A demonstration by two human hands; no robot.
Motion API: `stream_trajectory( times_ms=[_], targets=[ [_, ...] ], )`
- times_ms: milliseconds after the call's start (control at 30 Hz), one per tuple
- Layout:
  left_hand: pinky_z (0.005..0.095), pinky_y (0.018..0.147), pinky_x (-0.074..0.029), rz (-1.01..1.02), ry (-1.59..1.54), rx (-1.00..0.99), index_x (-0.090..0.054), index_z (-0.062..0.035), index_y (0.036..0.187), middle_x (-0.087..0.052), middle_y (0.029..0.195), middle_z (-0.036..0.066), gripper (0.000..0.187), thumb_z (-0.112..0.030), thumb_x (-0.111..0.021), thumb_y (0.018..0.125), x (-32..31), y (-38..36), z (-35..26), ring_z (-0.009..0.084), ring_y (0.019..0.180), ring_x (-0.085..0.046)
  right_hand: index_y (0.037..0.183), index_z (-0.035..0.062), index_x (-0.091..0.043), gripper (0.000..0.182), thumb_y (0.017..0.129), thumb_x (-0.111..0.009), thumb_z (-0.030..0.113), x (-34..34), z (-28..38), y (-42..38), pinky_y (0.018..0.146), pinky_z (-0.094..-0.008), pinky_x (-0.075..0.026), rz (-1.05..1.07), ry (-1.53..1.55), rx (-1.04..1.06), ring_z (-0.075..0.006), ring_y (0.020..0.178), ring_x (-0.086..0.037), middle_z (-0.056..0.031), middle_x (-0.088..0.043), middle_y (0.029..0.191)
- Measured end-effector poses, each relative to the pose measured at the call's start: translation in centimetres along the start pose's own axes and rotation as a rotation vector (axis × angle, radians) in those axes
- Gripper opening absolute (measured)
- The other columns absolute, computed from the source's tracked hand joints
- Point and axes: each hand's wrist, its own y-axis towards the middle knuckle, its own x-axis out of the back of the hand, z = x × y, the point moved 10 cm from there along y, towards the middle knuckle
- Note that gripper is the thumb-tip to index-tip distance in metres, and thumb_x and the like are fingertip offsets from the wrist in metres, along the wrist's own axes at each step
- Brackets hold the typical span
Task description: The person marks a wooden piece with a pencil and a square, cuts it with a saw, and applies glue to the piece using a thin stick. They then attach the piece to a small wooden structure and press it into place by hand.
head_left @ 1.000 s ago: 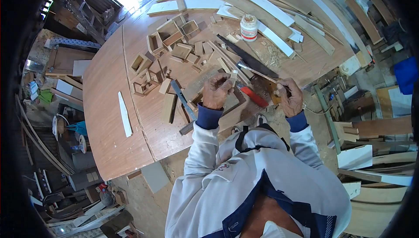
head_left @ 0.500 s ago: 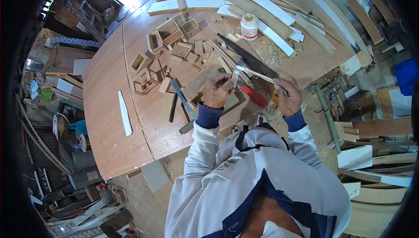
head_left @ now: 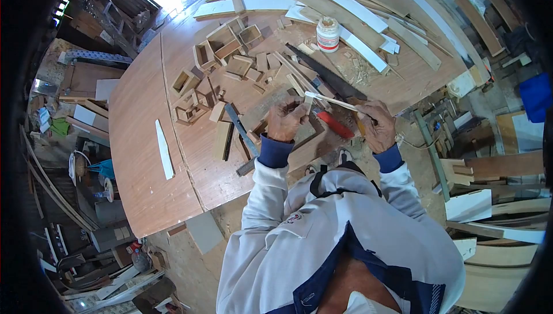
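Observation:
Pinched in my left hand (head_left: 286, 119) is a small piece of wood (head_left: 309, 104), its upper end showing past the fingertips. My right hand (head_left: 377, 125) grips a thin glue stick (head_left: 340, 103) by its rear end. The stick's white-coated tip overlaps the top of the small wood piece in this view. Under and behind the hands lie a handsaw (head_left: 325, 72) with a dark blade and a red-handled tool (head_left: 335, 125). A white jar (head_left: 328, 35) with a red label stands uncapped farther back on the wooden table (head_left: 138, 141).
Small wooden boxes (head_left: 223, 42) and several offcuts lie left of my hands. Beside my left wrist is a blue-grey bar (head_left: 241, 127). Long wood strips (head_left: 345, 4) cover the table's far side, and a white strip (head_left: 164, 150) lies at left. Boards (head_left: 501, 204) are stacked at right.
The stick's tip has shifted slightly left and down, onto the end of the small wood piece. My right hand has moved a little left with it; my left hand stays nearly in place.

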Motion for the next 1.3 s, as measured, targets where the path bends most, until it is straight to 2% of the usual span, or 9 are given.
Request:
stream_trajectory(
  times_ms=[367, 567, 633, 767, 867, 933, 1067, 1133, 1300],
  targets=[
    [0.0242, 0.054, -0.045, 0.02, -0.019, -0.014, -0.065, 0.0023, 0.089, -0.062, 0.07, 0.005, 0.011, -0.006, -0.062, 0.082, -0.1, -0.3, 0.3, 0.0121, 0.058, -0.056, 0.092, 0.005, -0.066, 0.021, 0.075, -0.061, -0.005, -0.3, -0.7, -0.6, 0.07, -0.0335, -0.046, 0.007, 0.015, -0.077, -0.0267, 0.079, -0.058, -0.0109, -0.061, 0.085],
    [0.0244, 0.054, -0.045, 0.009, -0.04, -0.016, -0.065, 0.0023, 0.087, -0.061, 0.069, 0.005, 0.011, -0.007, -0.062, 0.082, -0.2, -0.9, 0.4, 0.0121, 0.058, -0.056, 0.093, 0.0052, -0.066, 0.023, 0.074, -0.062, -0.006, -0.5, 0.2, -0.8, 0.07, -0.0332, -0.047, 0.046, -0.059, 0.016, -0.0266, 0.078, -0.058, -0.0107, -0.061, 0.085],
    [0.0246, 0.054, -0.044, 0.026, -0.015, -0.012, -0.065, 0.0024, 0.086, -0.061, 0.068, 0.006, 0.011, -0.007, -0.062, 0.082, -0.4, -1.0, 0.3, 0.0122, 0.057, -0.056, 0.094, 0.0054, -0.067, 0.023, 0.074, -0.062, -0.006, -0.2, -0.6, -1.0, 0.07, -0.0338, -0.047, -0.004, -0.026, -0.083, -0.0265, 0.078, -0.059, -0.0102, -0.061, 0.084],
    [0.0248, 0.054, -0.044, 0.007, -0.017, -0.023, -0.064, 0.0026, 0.085, -0.061, 0.067, 0.006, 0.01, -0.007, -0.061, 0.082, -0.1, -1.4, 0.3, 0.0125, 0.056, -0.055, 0.094, 0.0052, -0.067, 0.023, 0.074, -0.062, -0.005, -0.3, 0.0, -1.0, 0.07, -0.0337, -0.047, 0.024, -0.005, -0.014, -0.0262, 0.079, -0.059, -0.0101, -0.061, 0.086],
    [0.0248, 0.054, -0.045, 0.008, -0.044, -0.013, -0.064, 0.0028, 0.084, -0.061, 0.069, 0.006, 0.01, -0.007, -0.061, 0.082, -0.1, -1.7, 0.5, 0.0132, 0.057, -0.056, 0.094, 0.0044, -0.067, 0.02, 0.077, -0.063, -0.004, -0.6, -0.5, -1.4, 0.071, -0.0334, -0.047, 0.048, -0.105, -0.036, -0.0255, 0.08, -0.06, -0.011, -0.062, 0.087],
    [0.0248, 0.055, -0.046, 0.006, -0.046, -0.004, -0.064, 0.003, 0.084, -0.062, 0.07, 0.007, 0.01, -0.007, -0.061, 0.082, -0.1, -1.6, 0.6, 0.0137, 0.057, -0.057, 0.096, 0.003, -0.066, 0.018, 0.079, -0.062, -0.002, -0.2, -2.3, -1.8, 0.073, -0.0321, -0.047, -0.014, -0.002, -0.17, -0.0251, 0.082, -0.06, -0.0121, -0.062, 0.089],
    [0.0278, 0.062, -0.054, -0.009, -0.264, 0.02, -0.061, 0.0012, 0.088, -0.064, 0.079, 0.01, 0.008, -0.005, -0.059, 0.083, -0.1, -1.5, 1.4, 0.0184, 0.069, -0.065, 0.1, 0.0023, -0.066, 0.019, 0.082, -0.06, -0.001, 0.0, -2.9, -1.9, 0.074, -0.03, -0.047, 0.0, 0.162, -0.307, -0.0227, 0.083, -0.06, -0.0117, -0.062, 0.09],
    [0.0293, 0.064, -0.056, 0.0, -0.363, 0.041, -0.06, 0.0002, 0.09, -0.065, 0.082, 0.01, 0.008, -0.004, -0.058, 0.083, -0.3, -1.4, 1.7, 0.0201, 0.073, -0.067, 0.103, 0.0019, -0.066, 0.023, 0.082, -0.059, -0.001, -0.1, -1.7, -1.6, 0.072, -0.0282, -0.046, 0.047, 0.087, -0.204, -0.0203, 0.082, -0.059, -0.0104, -0.062, 0.09],
    [0.0334, 0.067, -0.056, -0.125, -0.521, 0.124, -0.059, -0.0043, 0.086, -0.067, 0.084, 0.008, 0.004, -0.007, -0.056, 0.086, 0.1, -1.3, 2.8, 0.0212, 0.077, -0.068, 0.104, 0.0018, -0.067, 0.025, 0.081, -0.059, -0.002, -0.2, 0.0, -1.7, 0.064, -0.0266, -0.044, 0.065, 0.12, -0.16, -0.0173, 0.074, -0.057, -0.0098, -0.061, 0.086]
  ],
)
